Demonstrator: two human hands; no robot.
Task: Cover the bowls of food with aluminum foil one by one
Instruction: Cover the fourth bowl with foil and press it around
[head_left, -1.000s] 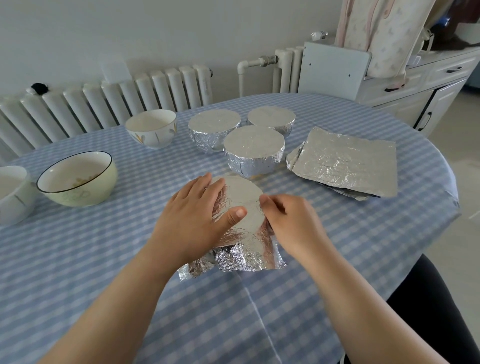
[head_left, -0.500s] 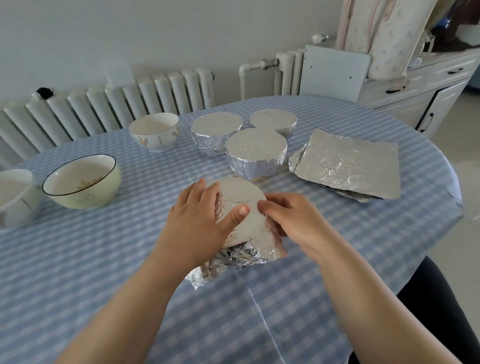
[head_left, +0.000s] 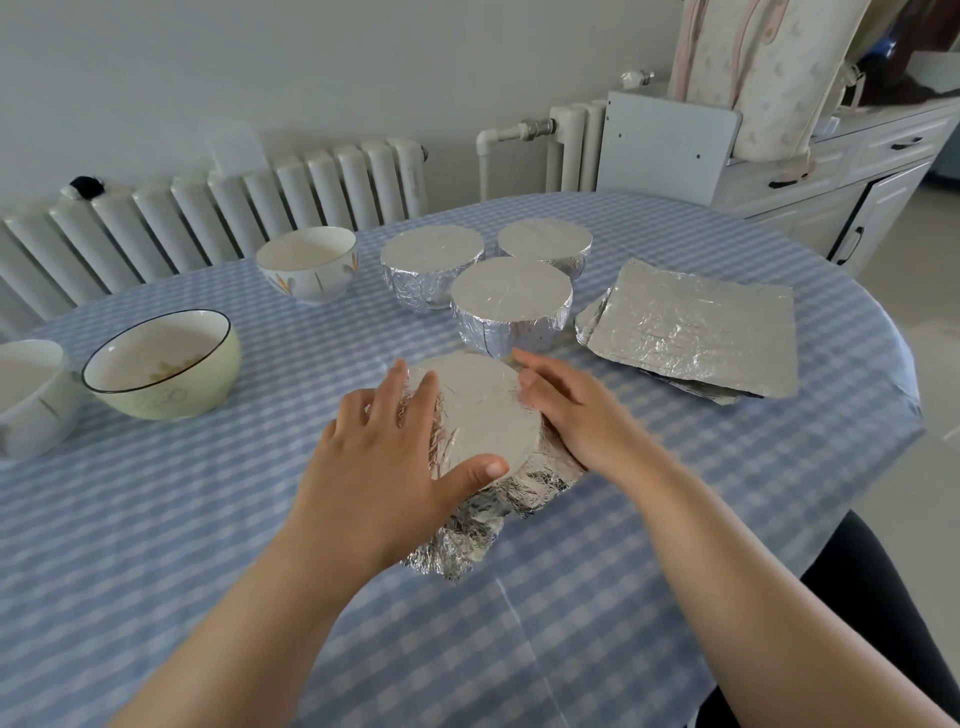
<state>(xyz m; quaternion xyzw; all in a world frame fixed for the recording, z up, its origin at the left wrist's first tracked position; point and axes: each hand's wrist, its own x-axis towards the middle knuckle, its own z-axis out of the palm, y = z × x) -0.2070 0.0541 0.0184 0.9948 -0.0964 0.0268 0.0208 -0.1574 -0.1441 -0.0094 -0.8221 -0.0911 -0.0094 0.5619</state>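
Note:
The foil-draped bowl (head_left: 483, 410) stands at the table's middle, its top smooth and its near skirt crumpled, one loose corner (head_left: 457, 545) sticking out toward me. My left hand (head_left: 384, 467) presses the foil against the bowl's left side, fingers spread and thumb along the near rim. My right hand (head_left: 576, 410) lies flat against the right side with straight fingers. Three wrapped bowls (head_left: 511, 291) (head_left: 431, 254) (head_left: 543, 239) sit behind. A stack of foil sheets (head_left: 696, 327) lies to the right.
Uncovered bowls stand at the left: a white flowered one (head_left: 309, 260), a green one with a dark rim (head_left: 161, 358), and a white one (head_left: 26, 384) at the frame edge. The blue checked tablecloth (head_left: 675, 519) covers the round table. A radiator (head_left: 234, 208) runs behind.
My right hand left the foil's near top edge and slid to the bowl's right side, fingers straightening. My left thumb moved down to the near rim. The front foil skirt is pressed in tighter.

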